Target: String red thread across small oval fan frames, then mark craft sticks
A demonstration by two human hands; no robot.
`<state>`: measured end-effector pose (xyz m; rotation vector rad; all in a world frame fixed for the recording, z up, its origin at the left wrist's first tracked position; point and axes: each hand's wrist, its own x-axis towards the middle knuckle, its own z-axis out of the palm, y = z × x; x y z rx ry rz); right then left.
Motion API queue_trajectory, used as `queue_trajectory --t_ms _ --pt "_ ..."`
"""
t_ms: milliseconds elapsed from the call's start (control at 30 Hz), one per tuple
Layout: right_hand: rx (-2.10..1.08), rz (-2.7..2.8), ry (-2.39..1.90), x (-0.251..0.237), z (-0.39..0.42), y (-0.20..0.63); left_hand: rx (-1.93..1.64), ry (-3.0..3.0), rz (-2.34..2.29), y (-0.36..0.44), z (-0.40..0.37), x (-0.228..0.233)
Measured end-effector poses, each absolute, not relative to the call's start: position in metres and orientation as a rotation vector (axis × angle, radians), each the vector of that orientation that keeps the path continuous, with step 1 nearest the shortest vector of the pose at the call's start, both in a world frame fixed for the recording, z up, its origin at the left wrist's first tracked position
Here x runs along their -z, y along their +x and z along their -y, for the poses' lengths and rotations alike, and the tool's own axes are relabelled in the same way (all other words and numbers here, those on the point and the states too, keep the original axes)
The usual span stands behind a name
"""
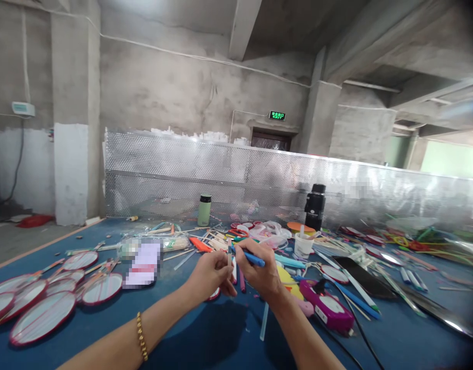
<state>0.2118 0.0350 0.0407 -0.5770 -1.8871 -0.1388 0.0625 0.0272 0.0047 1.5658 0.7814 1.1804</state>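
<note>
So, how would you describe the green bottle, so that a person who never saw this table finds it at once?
Start at the perforated metal screen along the far edge of the blue table. The green bottle stands upright just before it, left of centre. It is pale green with a dark cap, unlike the taller black flask further right.

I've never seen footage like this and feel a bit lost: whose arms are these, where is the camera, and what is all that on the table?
There is no machine here: the camera sits on a person's head, looking forward and down at their own bare hands. The left hand, with a gold bracelet on its wrist, pinches a thin pale stick. The right hand holds a blue tube against it. They work over a blue table. Round red-rimmed paddles lie at the left, loose sticks and tubes in the middle, a pink device at the right. A green flask and a black flask stand before a perforated metal screen.
</note>
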Motion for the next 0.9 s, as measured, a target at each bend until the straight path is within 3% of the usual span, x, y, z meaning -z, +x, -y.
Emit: queue_trajectory --t_ms 900 --pt "0.155 1.923 -0.564 -0.0423 -0.0323 0.2116 -1.166 1.590 -0.797 0.0619 -0.0292 -0.0014"
